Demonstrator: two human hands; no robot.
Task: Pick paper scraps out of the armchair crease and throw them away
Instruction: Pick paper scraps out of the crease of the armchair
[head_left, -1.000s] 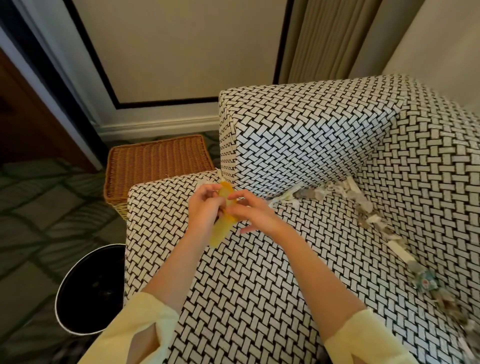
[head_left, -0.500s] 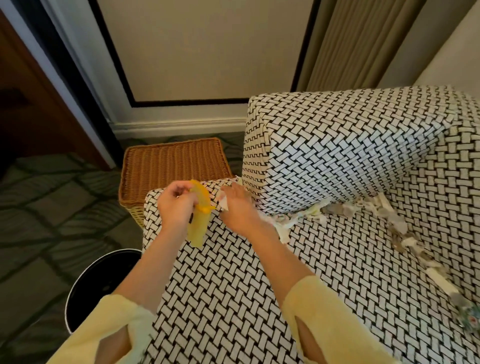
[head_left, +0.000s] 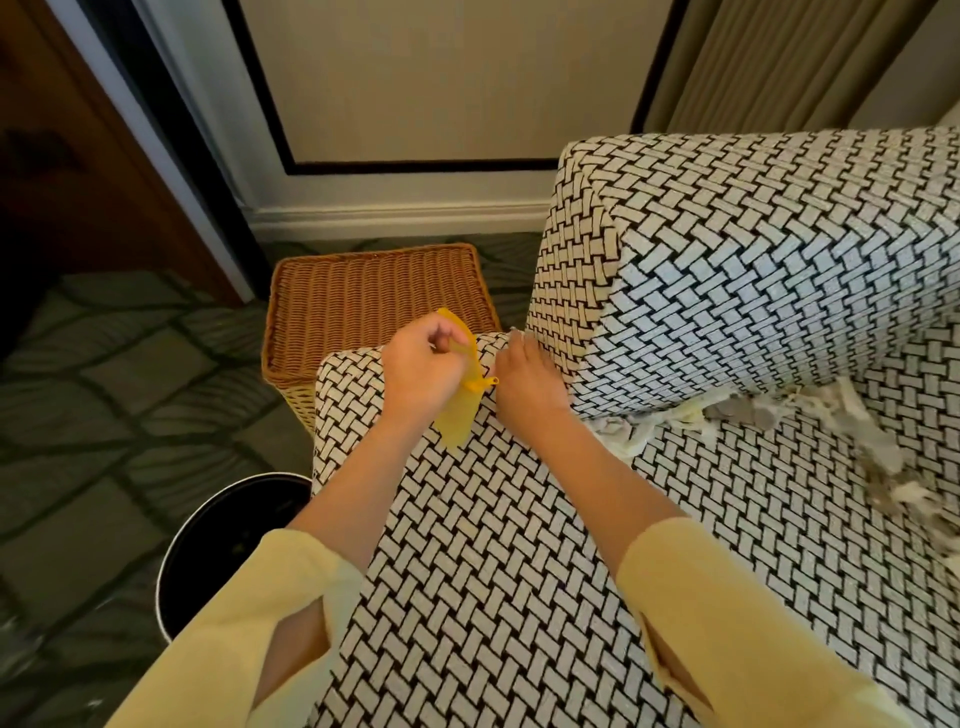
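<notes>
Yellow, thin, semi-clear plastic piece (head_left: 457, 421) is gripped in the left hand (head_left: 421, 371). The fingers are curled round its upper part & the rest hangs down over the front-left corner of the seat (head_left: 493, 545). What the piece is exactly, can't tell.

Right hand (head_left: 530, 387) is just beside it. The hands are close together but apart, w/ a small yellow loop of the piece poking out toward the right one. The right hand sits at the front end of the crease where the armrest (head_left: 753, 286) meets the seat. Its knuckles are up & its fingers are bent away from the camera, hidden. A pale sliver (head_left: 514, 332) shows by the fingertips, but can't tell if it's pinched.

Paper scraps (head_left: 670, 421), white & greyish strips, lie packed along that crease under the armrest. More trail along the back crease near the right edge, blurred there.

Armchair fabric is a blk/wht basket-weave print. Black round bin (head_left: 228, 545) w/ a pale rim stands on the carpet (head_left: 104, 415) just left of the seat front, partly under the left forearm; its inside is too dark to read. Brown wicker basket (head_left: 374, 301) w/ a flat woven top stands btwn the bin & the wall, its near corner hidden behind the seat corner. Both sleeves (head_left: 234, 639) are pale yellow.
</notes>
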